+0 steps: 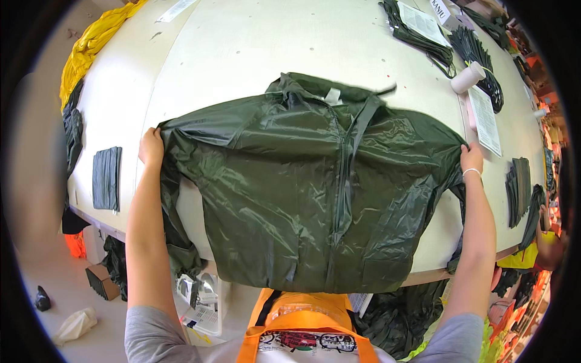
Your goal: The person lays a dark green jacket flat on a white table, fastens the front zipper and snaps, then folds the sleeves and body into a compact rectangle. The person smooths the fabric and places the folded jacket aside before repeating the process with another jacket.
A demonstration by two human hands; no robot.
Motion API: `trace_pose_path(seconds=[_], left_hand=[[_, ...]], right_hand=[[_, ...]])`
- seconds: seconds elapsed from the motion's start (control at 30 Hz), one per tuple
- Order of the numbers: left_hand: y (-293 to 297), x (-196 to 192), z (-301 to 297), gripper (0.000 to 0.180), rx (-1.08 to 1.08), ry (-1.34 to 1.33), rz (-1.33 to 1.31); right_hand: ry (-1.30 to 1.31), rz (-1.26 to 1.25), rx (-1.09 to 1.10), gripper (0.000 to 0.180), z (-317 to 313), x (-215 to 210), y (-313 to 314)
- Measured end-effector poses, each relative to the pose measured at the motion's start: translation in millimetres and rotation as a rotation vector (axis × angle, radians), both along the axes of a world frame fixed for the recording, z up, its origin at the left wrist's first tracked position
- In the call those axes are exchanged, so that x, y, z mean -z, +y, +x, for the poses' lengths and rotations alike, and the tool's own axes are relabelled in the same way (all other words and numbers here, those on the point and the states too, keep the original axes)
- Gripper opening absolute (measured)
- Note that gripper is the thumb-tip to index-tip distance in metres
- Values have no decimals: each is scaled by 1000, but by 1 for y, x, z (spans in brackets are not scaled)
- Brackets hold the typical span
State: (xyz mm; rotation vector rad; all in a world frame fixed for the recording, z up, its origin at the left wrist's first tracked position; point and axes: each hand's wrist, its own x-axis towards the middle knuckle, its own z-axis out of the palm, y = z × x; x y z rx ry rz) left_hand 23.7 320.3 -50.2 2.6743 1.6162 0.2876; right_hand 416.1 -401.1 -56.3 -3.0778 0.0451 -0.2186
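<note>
You stood in what looked like a garment workshop. Your broad pale bench (242,57) bore a dark green jacket (284,199) along its near edge, a flat dark stack (107,179) by its left edge, and a paper-topped dark bundle (434,51) toward its far right corner. Yellow cloth (91,51) lay bunched at the far left; dark fabric (399,320) was heaped below the near edge.

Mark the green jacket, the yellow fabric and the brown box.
Green jacket (299,196), head view: front panel.
Yellow fabric (89,48), head view: crumpled middle.
Brown box (105,282), head view: side panel.
</note>
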Motion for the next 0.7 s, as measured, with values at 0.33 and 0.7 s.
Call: trace_pose_path(seconds=[0.33, 0.7], left_hand=[[-190, 25, 154, 29, 871, -164, -285], [-92, 49, 267, 82, 67, -641, -1644]], right_hand=[[418, 614, -349, 46, -69, 19, 267], [679, 1261, 233, 48, 57, 48, 295]])
